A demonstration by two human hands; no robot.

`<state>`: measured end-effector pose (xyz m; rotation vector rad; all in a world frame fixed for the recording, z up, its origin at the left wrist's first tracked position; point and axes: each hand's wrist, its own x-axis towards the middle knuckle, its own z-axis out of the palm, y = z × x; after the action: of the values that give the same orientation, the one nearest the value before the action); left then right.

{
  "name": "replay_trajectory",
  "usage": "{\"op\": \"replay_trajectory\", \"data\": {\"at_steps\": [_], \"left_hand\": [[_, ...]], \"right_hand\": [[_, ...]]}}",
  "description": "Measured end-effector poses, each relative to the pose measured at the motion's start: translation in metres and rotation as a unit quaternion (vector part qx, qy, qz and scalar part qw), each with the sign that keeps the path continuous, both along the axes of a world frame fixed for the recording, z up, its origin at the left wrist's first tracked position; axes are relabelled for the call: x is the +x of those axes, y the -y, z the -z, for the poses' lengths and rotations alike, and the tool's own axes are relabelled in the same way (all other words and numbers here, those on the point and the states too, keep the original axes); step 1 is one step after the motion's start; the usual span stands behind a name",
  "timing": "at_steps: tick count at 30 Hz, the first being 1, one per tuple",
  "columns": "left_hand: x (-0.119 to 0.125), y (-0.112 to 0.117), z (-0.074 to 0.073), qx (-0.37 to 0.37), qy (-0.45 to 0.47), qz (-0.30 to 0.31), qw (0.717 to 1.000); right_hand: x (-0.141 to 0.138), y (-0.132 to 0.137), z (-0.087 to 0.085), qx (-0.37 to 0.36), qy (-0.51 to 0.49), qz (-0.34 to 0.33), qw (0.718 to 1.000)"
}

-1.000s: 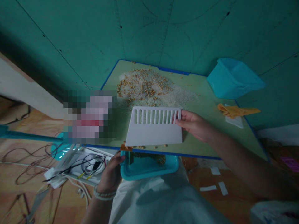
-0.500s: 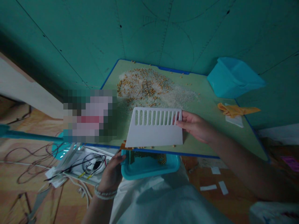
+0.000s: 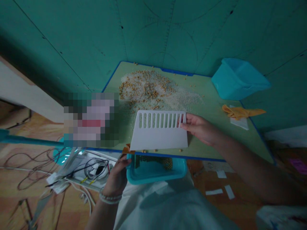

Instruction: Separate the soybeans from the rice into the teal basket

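Note:
My right hand point(image 3: 200, 129) grips the right end of a white slotted plastic scraper point(image 3: 159, 137), fingers through its last slot. The scraper lies near the table's front edge, with a few yellow beans point(image 3: 144, 151) along its lower side. My left hand point(image 3: 118, 174) holds the left rim of a turquoise plastic tray point(image 3: 155, 177) just under that edge; its fingertips are partly hidden. Round beans lie inside the tray's far side. Behind the scraper spreads a heap of yellow beans mixed with white grains point(image 3: 148, 88) on the pale green tabletop point(image 3: 208, 111).
A turquoise bin point(image 3: 236, 80) stands at the table's back right, with an orange cloth point(image 3: 242, 112) in front of it. A blurred-out object point(image 3: 93, 121) is at the left edge. Cables point(image 3: 96, 169) and paper scraps point(image 3: 214, 192) lie below. A green wall point(image 3: 153, 35) rises behind.
The tray and my left hand have shifted slightly to the right. The scraper stays almost in place, and a bean near its lower right corner has moved slightly right.

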<state>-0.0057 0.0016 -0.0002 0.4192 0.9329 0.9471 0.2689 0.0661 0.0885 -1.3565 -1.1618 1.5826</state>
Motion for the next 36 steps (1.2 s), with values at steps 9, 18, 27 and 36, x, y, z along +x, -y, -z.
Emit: {"op": "replay_trajectory", "data": {"at_steps": [9, 18, 27, 36], "left_hand": [[0.003, 0.003, 0.008, 0.005, 0.043, 0.032, 0.999], [0.011, 0.008, 0.010, 0.002, 0.035, 0.038, 0.999], [0.021, 0.001, 0.019, -0.008, 0.043, -0.008, 0.999], [0.034, 0.003, 0.029, 0.005, 0.057, -0.021, 0.998]], "right_hand": [[0.008, 0.001, 0.002, -0.003, 0.008, -0.026, 1.000], [0.023, 0.005, 0.000, -0.017, 0.020, -0.032, 0.999], [0.023, 0.023, 0.002, -0.017, 0.038, -0.007, 0.999], [0.019, 0.046, 0.004, -0.036, 0.042, -0.024, 0.998]]}}
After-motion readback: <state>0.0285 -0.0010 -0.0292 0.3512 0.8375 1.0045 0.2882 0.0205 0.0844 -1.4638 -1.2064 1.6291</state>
